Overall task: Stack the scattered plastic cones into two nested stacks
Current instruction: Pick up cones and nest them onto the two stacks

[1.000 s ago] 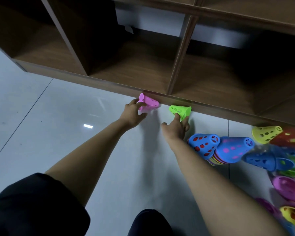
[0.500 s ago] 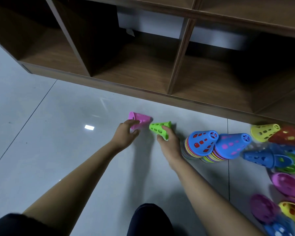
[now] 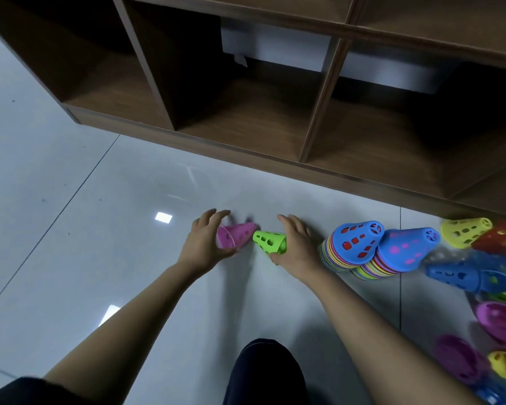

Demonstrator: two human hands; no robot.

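**Pink meets green, tip to tip**

At centre frame the left hand [image 3: 205,244] grips the pink cone [image 3: 237,235] by its wide rim, and the right hand [image 3: 298,247] grips the green cone [image 3: 268,242] the same way. The narrow ends face each other. I'd turn one round so its tip enters the other's mouth, then add the pair to the blue-topped stacks [image 3: 352,244] just right.

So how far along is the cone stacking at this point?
Done: a left stack and a right stack stand nested side by side, each topped in blue. In hand: the left hand grips a pink cone, the right hand a green cone, neither nested yet. Left: scattered at the right lie a yellow cone, a blue cone, a purple cone and others.
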